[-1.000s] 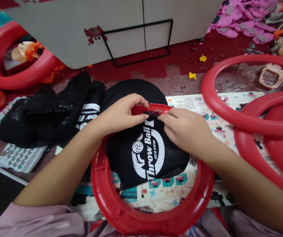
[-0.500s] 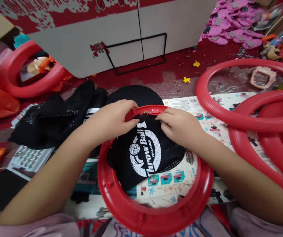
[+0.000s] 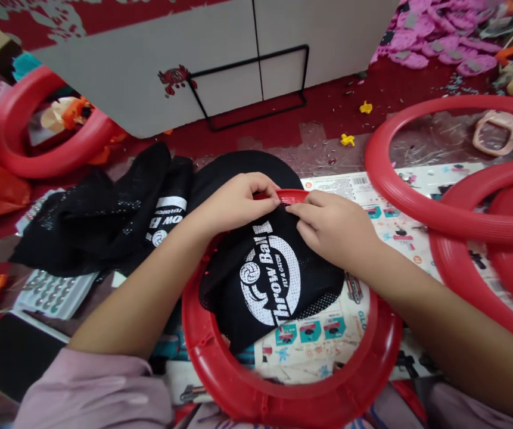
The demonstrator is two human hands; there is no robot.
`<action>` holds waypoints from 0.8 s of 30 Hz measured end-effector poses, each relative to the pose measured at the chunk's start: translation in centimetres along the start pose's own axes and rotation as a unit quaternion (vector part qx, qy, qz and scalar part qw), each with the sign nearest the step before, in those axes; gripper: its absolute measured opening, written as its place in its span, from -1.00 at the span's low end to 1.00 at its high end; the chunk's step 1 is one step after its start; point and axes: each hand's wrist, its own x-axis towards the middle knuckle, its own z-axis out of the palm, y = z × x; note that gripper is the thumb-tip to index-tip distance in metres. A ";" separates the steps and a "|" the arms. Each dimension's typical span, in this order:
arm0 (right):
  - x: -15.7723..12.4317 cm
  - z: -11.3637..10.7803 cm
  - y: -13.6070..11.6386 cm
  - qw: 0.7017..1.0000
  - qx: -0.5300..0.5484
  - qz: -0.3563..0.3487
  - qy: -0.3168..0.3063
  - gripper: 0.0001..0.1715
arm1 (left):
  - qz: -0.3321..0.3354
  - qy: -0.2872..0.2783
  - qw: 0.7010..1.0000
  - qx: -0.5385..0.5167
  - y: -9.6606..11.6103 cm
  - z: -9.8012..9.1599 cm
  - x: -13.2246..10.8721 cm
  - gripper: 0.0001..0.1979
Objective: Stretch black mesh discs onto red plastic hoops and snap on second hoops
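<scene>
A red plastic ring (image 3: 283,393) lies in front of me on a printed card sheet (image 3: 314,345). A black mesh net (image 3: 269,274) with white "Throw Ball" print sits inside the ring, its top edge at the ring's far rim. My left hand (image 3: 233,202) pinches the net's edge against the far rim, fingers closed. My right hand (image 3: 332,229) presses and pinches the same edge right beside it, fingertips nearly touching the left hand's.
A heap of more black nets (image 3: 104,214) lies to the left. Several red rings (image 3: 462,196) are stacked at the right, another red ring (image 3: 28,149) at far left. A white board (image 3: 220,47) stands behind. Pink parts (image 3: 435,36) lie at top right, a blister tray (image 3: 50,292) at left.
Both hands have slid together along the far rim, and the net now covers more of the rim there. The view has shifted slightly.
</scene>
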 end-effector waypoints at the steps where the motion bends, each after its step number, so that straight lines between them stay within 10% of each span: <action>1: 0.0 0.0 -0.1 1.000 -0.006 -0.001 -0.001 -0.59 | -0.001 0.003 1.000 -0.003 -0.1 0.1 0.0 -0.85; 24: -0.6 -1.0 -0.9 0.997 -0.060 0.001 -0.057 -0.62 | 0.040 0.030 0.992 0.115 0.2 0.4 -0.5 -0.87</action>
